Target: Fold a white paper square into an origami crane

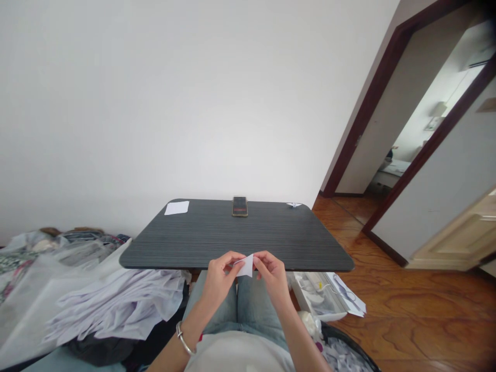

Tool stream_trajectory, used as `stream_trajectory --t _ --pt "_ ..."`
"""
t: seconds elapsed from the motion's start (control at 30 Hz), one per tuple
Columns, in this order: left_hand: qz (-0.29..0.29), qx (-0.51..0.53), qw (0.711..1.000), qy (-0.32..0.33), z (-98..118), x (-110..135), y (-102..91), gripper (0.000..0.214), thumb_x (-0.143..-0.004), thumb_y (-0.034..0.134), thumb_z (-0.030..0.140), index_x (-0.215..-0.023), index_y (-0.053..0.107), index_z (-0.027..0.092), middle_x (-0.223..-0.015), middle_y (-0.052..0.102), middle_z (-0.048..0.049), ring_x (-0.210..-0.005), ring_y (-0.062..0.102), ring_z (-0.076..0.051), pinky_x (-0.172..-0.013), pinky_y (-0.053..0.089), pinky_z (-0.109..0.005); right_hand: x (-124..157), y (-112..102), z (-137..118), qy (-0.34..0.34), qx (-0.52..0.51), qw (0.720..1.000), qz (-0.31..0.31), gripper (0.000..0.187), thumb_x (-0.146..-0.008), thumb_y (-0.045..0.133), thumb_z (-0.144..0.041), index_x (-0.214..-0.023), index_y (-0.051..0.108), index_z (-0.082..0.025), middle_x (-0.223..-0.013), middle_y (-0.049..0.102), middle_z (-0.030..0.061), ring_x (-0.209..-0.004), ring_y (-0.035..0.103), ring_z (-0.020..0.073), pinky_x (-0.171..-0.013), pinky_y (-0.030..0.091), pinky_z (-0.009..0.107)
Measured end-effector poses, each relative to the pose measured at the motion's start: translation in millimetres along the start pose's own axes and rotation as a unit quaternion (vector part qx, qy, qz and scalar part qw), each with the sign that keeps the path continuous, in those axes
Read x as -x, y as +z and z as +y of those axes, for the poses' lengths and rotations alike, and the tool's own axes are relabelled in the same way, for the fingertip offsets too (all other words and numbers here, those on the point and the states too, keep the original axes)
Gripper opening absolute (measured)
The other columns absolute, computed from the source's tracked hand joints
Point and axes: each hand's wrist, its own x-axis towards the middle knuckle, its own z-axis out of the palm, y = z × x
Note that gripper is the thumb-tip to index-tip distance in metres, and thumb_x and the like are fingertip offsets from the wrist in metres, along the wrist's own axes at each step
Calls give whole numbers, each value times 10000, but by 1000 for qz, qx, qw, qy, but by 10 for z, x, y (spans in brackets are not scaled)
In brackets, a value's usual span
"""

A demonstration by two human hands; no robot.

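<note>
A small folded piece of white paper (245, 267) is pinched between both hands, just over the near edge of the dark table (217, 237). My left hand (222, 274) grips its left side with thumb and fingertips. On the right side, my right hand (271, 271) holds it by the corner. A stack of white paper (177, 207) lies at the table's far left corner. At the far right corner sits a small folded paper figure (293, 205). A phone (239, 206) stands at the middle of the far edge, its screen facing me.
White cloth (127, 299) and other fabrics are heaped on the left. On the right, below the table, are an open white box (320, 299) with assorted items and a black bag (344, 351) of paper scraps. A white wall (194, 103) rises behind the table.
</note>
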Motion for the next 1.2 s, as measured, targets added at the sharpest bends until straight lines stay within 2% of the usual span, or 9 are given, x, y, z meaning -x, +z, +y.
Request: stream_trajectory --t 0.27,0.43,0.6,0.77,1.03,1.2 --pt "1 28 999 -17 10 2 2 162 -770 569 267 -796 683 154 -748 689 -46 -688 613 -176 -615 472 -232 9 13 -21 -1 -1 1000 -7 215 -758 603 -379 -743 620 -165 -601 589 2 -546 537 125 -401 368 180" --pt "2 48 998 -31 -1 16 12 167 -755 587 286 -793 685 155 -736 686 -47 -659 605 -174 -589 471 -231 1 -5 5 -11 12 1000 -9 208 -769 582 -369 -731 624 -168 -579 555 -10 -506 477 106 -400 367 181" --pt "3 66 997 -38 0 18 12 160 -742 600 280 -785 684 150 -744 689 -51 -669 610 -173 -597 467 -232 6 -23 4 0 26 1000 -9 148 -751 584 -306 -748 622 -163 -597 562 -9 -510 473 103 -406 356 177" --pt "11 118 990 -70 -19 10 14 149 -705 634 264 -788 653 142 -732 695 -55 -655 619 -174 -567 464 -234 1 -27 -2 9 37 998 -50 76 -707 588 -210 -762 613 -163 -674 594 8 -571 521 114 -414 361 165" --pt "-1 224 968 -115 -110 -4 16 254 -674 673 315 -848 594 149 -650 686 -26 -556 613 -161 -534 445 -242 -11 -57 13 51 33 992 -113 42 -694 587 -212 -688 582 -171 -555 590 -26 -486 524 104 -416 375 178" --pt "22 204 974 -93 -86 -14 16 246 -722 616 385 -763 612 143 -573 621 7 -506 535 -123 -482 382 -208 -1 -62 -16 39 46 993 -103 139 -723 594 -247 -613 546 -177 -502 592 -30 -475 545 113 -431 390 191"
